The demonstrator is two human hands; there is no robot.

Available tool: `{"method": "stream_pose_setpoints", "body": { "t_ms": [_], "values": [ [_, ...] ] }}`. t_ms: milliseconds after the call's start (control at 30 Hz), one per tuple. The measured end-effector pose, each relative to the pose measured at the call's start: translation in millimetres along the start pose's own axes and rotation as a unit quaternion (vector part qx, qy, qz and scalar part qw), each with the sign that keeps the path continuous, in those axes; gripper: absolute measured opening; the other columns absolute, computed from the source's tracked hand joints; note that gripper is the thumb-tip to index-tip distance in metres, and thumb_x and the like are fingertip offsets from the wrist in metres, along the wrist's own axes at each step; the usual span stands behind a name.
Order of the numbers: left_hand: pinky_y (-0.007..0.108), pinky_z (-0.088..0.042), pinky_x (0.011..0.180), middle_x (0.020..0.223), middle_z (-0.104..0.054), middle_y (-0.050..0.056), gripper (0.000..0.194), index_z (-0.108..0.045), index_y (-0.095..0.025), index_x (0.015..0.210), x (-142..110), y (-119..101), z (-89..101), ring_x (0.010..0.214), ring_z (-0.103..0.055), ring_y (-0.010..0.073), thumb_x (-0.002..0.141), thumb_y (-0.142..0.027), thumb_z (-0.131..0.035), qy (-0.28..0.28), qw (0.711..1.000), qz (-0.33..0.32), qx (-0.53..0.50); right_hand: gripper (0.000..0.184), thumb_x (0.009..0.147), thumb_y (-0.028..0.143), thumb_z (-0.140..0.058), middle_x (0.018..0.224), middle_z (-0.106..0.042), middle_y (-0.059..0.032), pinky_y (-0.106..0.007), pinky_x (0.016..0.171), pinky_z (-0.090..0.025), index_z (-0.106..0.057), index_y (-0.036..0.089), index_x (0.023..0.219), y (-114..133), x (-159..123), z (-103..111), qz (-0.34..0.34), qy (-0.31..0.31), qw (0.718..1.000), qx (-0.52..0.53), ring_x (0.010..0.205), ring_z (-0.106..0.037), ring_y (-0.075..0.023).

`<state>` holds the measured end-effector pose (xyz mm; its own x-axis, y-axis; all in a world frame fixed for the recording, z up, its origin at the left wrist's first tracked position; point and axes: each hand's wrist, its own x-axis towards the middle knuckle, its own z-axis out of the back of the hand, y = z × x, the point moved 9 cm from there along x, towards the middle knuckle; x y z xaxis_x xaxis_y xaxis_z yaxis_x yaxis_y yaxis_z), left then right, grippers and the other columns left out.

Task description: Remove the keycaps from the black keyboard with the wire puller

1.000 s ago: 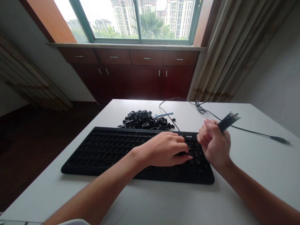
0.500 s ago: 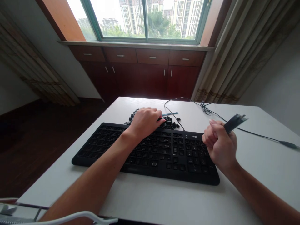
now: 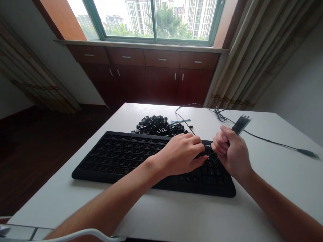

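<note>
A black keyboard (image 3: 121,151) lies across the white table, with bare key sockets over much of it. My left hand (image 3: 183,153) is over its number pad side, fingers curled towards the thumb. Something small and dark shows between those fingertips, too hidden to name. Just to the right, my right hand (image 3: 232,151) is closed in a fist around a dark keycap puller (image 3: 241,125). Its flat end sticks up past the thumb, and thin wire shows below the fist near the keys. Behind the keyboard lies a heap of loose black keycaps (image 3: 156,125).
A small blue brush (image 3: 180,121) lies beside the heap. The keyboard's black cable (image 3: 267,141) runs to the right, with a tied bundle (image 3: 220,114) and a plug (image 3: 306,153). A white curved object (image 3: 88,232) shows at the lower left table edge.
My left hand went from the number pad to the keycap heap, then back to the number pad beside my right fist. My right hand keeps hold of the keycap puller, tilting it slightly.
</note>
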<state>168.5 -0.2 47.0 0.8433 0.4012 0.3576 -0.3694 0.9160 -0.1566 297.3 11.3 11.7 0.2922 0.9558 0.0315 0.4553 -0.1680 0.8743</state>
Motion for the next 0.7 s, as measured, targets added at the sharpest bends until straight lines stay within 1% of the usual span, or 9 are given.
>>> {"method": "stream_pose_setpoints", "body": {
  "t_ms": [100, 233, 300, 367, 467, 567, 633, 700],
  "values": [
    [0.034, -0.054, 0.088, 0.103, -0.071, 0.008, 0.031, -0.073, -0.015, 0.101, -1.3, -7.2, -8.6, 0.093, -0.066, 0.0208, 0.103, -0.037, -0.053, 0.013, 1.0, -0.016, -0.006, 0.043, 0.088, 0.031, -0.072, 0.048, -0.033, 0.0087, -0.022, 0.039, -0.028, -0.042, 0.02, 0.059, -3.1, 1.5, 2.1, -0.01, -0.011, 1.0, 0.0, 0.041, -0.027, -0.0068],
    [0.034, -0.054, 0.089, 0.102, -0.07, 0.008, 0.03, -0.074, -0.015, 0.099, -2.6, -7.4, -11.1, 0.095, -0.066, 0.0206, 0.103, -0.034, -0.051, -0.001, 1.0, -0.025, -0.018, 0.046, 0.089, 0.034, -0.073, 0.05, -0.033, 0.0082, -0.022, 0.041, -0.032, -0.04, 0.02, 0.059, -4.3, 1.8, 3.9, -0.003, -0.024, 1.0, -0.001, 0.043, -0.03, -0.0071],
    [0.035, -0.054, 0.087, 0.1, -0.07, 0.008, 0.029, -0.074, -0.016, 0.096, -2.7, -8.1, -11.5, 0.093, -0.065, 0.0204, 0.103, -0.033, -0.051, -0.01, 0.999, -0.026, -0.017, 0.047, 0.088, 0.035, -0.074, 0.052, -0.034, 0.008, -0.022, 0.043, -0.033, -0.04, 0.021, 0.06, -4.4, 1.7, 2.0, 0.009, -0.014, 1.0, -0.015, 0.045, -0.032, -0.0073],
    [0.036, -0.054, 0.083, 0.098, -0.07, 0.008, 0.029, -0.074, -0.016, 0.094, -2.4, -9.5, -12.5, 0.089, -0.064, 0.0206, 0.102, -0.032, -0.051, -0.017, 1.0, -0.018, -0.016, 0.048, 0.088, 0.037, -0.075, 0.052, -0.034, 0.0077, -0.023, 0.043, -0.033, -0.039, 0.021, 0.06, -5.1, 1.2, -2.8, 0.019, 0.018, 0.999, -0.038, 0.045, -0.032, -0.0075],
    [0.037, -0.054, 0.084, 0.098, -0.071, 0.007, 0.027, -0.073, -0.017, 0.096, -1.7, -11.3, -15.3, 0.089, -0.063, 0.022, 0.1, -0.031, -0.05, -0.027, 0.999, 0.017, -0.029, 0.049, 0.092, 0.039, -0.072, 0.051, -0.035, 0.0071, -0.024, 0.045, -0.031, -0.039, 0.021, 0.059, -5.0, -1.5, -8.8, 0.037, 0.062, 0.996, -0.059, 0.045, -0.031, -0.0078],
    [0.041, -0.053, 0.094, 0.108, -0.068, 0.01, 0.026, -0.069, -0.014, 0.107, -2.0, -11.9, -19.0, 0.101, -0.061, 0.0262, 0.096, -0.032, -0.053, -0.037, 0.995, 0.077, -0.057, 0.047, 0.094, 0.038, -0.068, 0.05, -0.036, 0.0066, -0.025, 0.045, -0.031, -0.042, 0.02, 0.059, -0.3, -7.0, -13.7, 0.064, 0.084, 0.993, -0.058, 0.045, -0.032, -0.0081],
    [0.044, -0.051, 0.101, 0.117, -0.065, 0.014, 0.031, -0.064, -0.012, 0.113, -2.6, -13.9, -20.9, 0.109, -0.059, 0.029, 0.093, -0.034, -0.056, -0.046, 0.99, 0.107, -0.076, 0.046, 0.096, 0.035, -0.066, 0.05, -0.036, 0.0063, -0.024, 0.045, -0.031, -0.043, 0.02, 0.059, 3.0, -11.8, -21.1, 0.076, 0.101, 0.991, -0.051, 0.046, -0.032, -0.0081],
    [0.046, -0.047, 0.108, 0.122, -0.063, 0.015, 0.037, -0.061, -0.011, 0.119, -2.8, -18.0, -21.8, 0.115, -0.057, 0.0304, 0.089, -0.034, -0.059, -0.056, 0.988, 0.113, -0.093, 0.045, 0.097, 0.032, -0.063, 0.05, -0.036, 0.0064, -0.024, 0.045, -0.03, -0.042, 0.02, 0.059, 4.6, -15.7, -29.3, 0.074, 0.117, 0.99, -0.03, 0.045, -0.031, -0.008]
  ]
}}
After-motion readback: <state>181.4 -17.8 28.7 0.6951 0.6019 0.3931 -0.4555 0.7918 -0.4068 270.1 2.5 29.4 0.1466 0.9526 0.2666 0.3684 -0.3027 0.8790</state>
